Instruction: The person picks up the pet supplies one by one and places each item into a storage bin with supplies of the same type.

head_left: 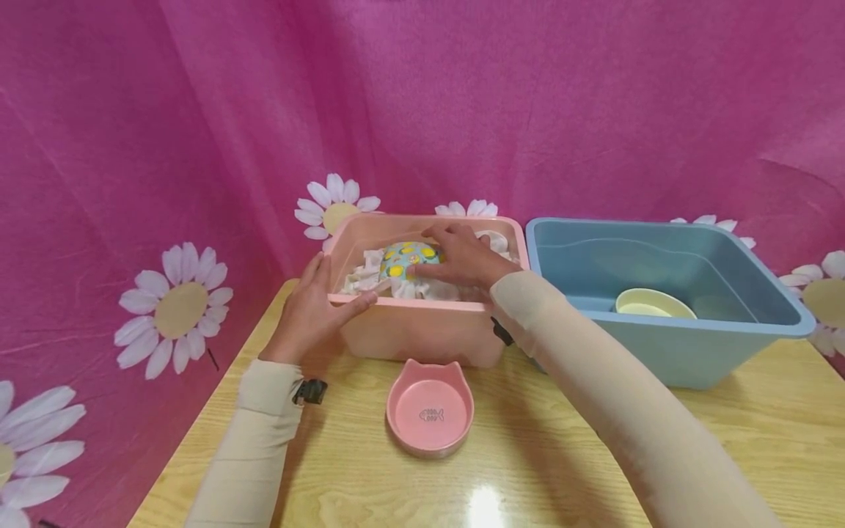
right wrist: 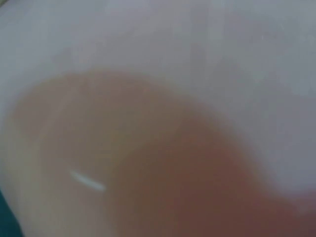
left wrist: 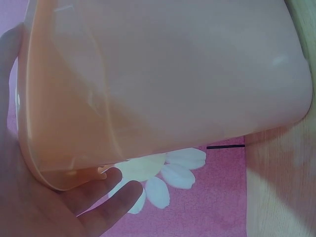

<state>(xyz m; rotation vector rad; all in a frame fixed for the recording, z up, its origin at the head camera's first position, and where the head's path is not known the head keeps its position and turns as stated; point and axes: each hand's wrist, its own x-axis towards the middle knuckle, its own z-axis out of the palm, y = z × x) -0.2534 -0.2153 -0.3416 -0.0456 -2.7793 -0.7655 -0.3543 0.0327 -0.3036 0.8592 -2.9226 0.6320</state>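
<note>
A pink plastic bin stands on the table, with white ruffled cloth inside it. On the cloth lies a rounded blue item with a yellow lemon print; its kind is unclear. My right hand reaches into the bin and holds this item by its right side, thumb in front and fingers behind. Its right part is hidden under that hand. My left hand grips the bin's front left corner, thumb along the front rim and fingers over the left side. The right wrist view is blurred.
A blue bin stands right beside the pink one, holding a pale yellow bowl. In front of the pink bin sits a pink cat-eared bowl with a fishbone print. Behind hangs a magenta flowered curtain.
</note>
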